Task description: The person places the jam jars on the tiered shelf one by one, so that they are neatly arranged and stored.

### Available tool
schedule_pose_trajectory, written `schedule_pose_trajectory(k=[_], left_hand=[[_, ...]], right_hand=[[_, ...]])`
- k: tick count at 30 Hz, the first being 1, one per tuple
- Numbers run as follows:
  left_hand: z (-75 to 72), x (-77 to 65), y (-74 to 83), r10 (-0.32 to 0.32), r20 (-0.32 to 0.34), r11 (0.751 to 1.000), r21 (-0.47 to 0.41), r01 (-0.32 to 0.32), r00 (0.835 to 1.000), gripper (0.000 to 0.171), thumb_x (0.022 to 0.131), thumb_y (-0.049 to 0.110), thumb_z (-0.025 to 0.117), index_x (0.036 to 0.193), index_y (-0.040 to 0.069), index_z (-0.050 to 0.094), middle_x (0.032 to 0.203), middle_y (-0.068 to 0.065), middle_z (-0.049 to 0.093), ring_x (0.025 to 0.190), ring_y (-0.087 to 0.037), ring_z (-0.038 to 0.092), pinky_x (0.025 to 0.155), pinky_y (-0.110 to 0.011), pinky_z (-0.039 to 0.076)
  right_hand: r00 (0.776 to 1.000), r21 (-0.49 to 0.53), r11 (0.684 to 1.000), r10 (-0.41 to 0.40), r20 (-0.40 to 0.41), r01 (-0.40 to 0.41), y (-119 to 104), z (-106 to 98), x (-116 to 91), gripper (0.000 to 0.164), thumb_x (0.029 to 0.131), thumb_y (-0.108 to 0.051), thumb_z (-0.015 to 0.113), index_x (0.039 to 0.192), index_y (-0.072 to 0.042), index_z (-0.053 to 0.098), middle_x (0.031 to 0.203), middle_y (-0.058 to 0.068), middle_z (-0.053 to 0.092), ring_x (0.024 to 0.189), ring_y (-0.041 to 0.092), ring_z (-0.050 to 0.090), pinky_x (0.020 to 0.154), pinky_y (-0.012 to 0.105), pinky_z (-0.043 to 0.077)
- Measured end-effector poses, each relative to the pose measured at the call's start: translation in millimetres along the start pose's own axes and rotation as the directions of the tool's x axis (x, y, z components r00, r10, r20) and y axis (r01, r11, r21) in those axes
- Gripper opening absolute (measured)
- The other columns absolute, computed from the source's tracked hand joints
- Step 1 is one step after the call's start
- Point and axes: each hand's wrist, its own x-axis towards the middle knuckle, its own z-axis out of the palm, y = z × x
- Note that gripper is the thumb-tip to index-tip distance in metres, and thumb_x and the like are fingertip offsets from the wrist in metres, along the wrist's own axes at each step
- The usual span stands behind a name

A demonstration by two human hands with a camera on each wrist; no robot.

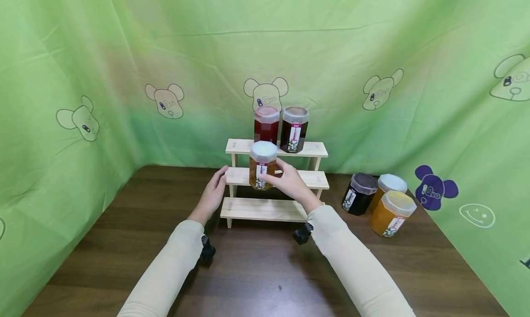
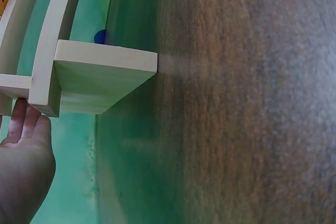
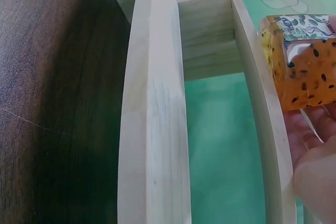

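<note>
A jar of orange jam with dark seeds [image 1: 257, 170] is in my right hand [image 1: 288, 182], thumb in front and fingers around its right side. Its pale lid faces up, and the jar is at the front edge of the middle step of a three-step wooden stand [image 1: 265, 209]. In the right wrist view the jar [image 3: 307, 69] is beside a step's edge; whether its base touches the wood I cannot tell. My left hand [image 1: 213, 193] touches the left end of the middle step with fairly straight fingers. In the left wrist view the fingers [image 2: 27, 121] meet the stand's end.
On the top step stand a dark red jar [image 1: 266, 127] and a near-black jar [image 1: 294, 132]. Right of the stand, on the brown table [image 1: 136, 243], are a dark jar [image 1: 357, 198] and two amber jars, the nearer one [image 1: 387, 216] in front. Green printed cloth [image 1: 198, 59] surrounds the table.
</note>
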Motion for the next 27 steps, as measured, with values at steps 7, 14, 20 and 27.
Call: schedule_pose_trajectory(k=[7, 14, 20, 27], left_hand=[[0.1, 0.5, 0.9, 0.002, 0.003, 1.000, 0.004, -0.002, 1.000, 0.047, 0.110, 0.014, 0.034, 0.156, 0.003, 0.033, 0.159, -0.021, 0.031, 0.145, -0.033, 0.029, 0.119, -0.047, 0.023], [0.3, -2.3, -1.2, 0.004, -0.004, 1.000, 0.025, -0.004, 1.000, 0.046, 0.111, 0.020, 0.036, 0.156, 0.011, 0.036, 0.158, -0.014, 0.035, 0.144, -0.028, 0.032, 0.118, -0.045, 0.026], [0.3, -2.5, -1.6, 0.012, -0.001, 1.000, 0.024, -0.012, 1.000, 0.046, 0.111, 0.019, 0.035, 0.156, 0.010, 0.035, 0.158, -0.014, 0.035, 0.145, -0.028, 0.032, 0.118, -0.045, 0.026], [0.0, -3.2, -0.2, 0.007, 0.002, 1.000, 0.017, -0.007, 1.000, 0.047, 0.111, 0.019, 0.036, 0.156, 0.009, 0.034, 0.159, -0.015, 0.034, 0.145, -0.029, 0.031, 0.118, -0.046, 0.026]], right_hand=[[1.000, -0.018, 1.000, -0.009, -0.005, 0.009, 0.9, 0.6, 0.3, 0.067, 0.090, -0.032, 0.076, 0.145, -0.005, 0.049, 0.131, 0.017, 0.061, 0.113, 0.034, 0.062, 0.090, 0.045, 0.055], [0.999, 0.006, 1.000, 0.003, -0.044, -0.003, 1.0, 1.0, -0.7, 0.070, 0.089, -0.028, 0.077, 0.146, -0.004, 0.043, 0.131, 0.017, 0.058, 0.117, 0.032, 0.057, 0.094, 0.046, 0.052], [0.999, 0.025, 1.000, 0.002, -0.054, 0.000, 1.4, 1.1, -0.3, 0.069, 0.090, -0.026, 0.077, 0.144, -0.002, 0.042, 0.131, 0.019, 0.058, 0.120, 0.033, 0.055, 0.098, 0.047, 0.049], [0.997, 0.018, 1.000, 0.003, -0.079, -0.001, 1.8, 3.0, -0.1, 0.067, 0.090, -0.028, 0.077, 0.142, -0.004, 0.043, 0.129, 0.018, 0.057, 0.119, 0.031, 0.056, 0.100, 0.045, 0.048]])
